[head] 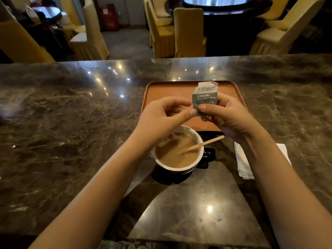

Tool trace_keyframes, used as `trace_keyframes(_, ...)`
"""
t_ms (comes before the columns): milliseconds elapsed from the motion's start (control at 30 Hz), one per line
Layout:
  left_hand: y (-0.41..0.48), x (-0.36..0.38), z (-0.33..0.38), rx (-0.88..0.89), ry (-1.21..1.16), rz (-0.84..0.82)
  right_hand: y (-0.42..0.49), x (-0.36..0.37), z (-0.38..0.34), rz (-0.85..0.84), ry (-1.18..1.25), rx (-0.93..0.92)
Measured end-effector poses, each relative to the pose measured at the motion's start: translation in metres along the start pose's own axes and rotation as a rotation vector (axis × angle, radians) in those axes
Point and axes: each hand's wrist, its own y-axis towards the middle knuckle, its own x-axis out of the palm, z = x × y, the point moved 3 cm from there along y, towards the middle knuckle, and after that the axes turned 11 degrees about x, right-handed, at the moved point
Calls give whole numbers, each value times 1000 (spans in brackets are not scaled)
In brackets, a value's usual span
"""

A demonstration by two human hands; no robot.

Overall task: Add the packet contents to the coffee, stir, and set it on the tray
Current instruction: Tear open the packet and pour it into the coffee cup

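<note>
Above the near edge of the tray (pixel 231 87), both hands work on the packet (pixel 205 97). The right hand (pixel 228 117) pinches the packet's lower part between thumb and fingers, closed on it, and keeps it upright with the printed face toward the camera. The left hand (pixel 161 117) has thumb and forefinger closed together at the packet's lower left corner; whether that grip actually holds the paper or a torn strip cannot be told. The top edge of the packet looks ragged, possibly already torn.

Step in hand, as judged: opening or readying the packet, before pouring. The cup (pixel 179 155) stands on the counter (pixel 71 114), just below and nearer than the hands, not on the tray. A wooden stirrer (pixel 203 145) rests in the coffee, leaning on the rim. A folded napkin (pixel 242 162) lies right of the cup.

Next move calls for bringing the packet over the cup mouth, tipping the open end down, then taking the stirrer.
</note>
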Motion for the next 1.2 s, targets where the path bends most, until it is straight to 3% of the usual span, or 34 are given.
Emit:
trace_keyframes(300,-1,2,21,113,55,163,-15,8,-27,11,-247,-76)
trace_keyframes(533,-4,-25,33,141,166,158,-34,28,-71,231,-613,-318)
trace_keyframes(633,-13,-42,38,146,141,191,-39,49,-82,240,-727,-385)
trace_keyframes(900,-50,-77,35,134,66,266,-40,96,-72,256,-640,-445)
trace_keyframes(1200,-84,-103,12,29,36,363,-44,114,-58,105,-724,-431)
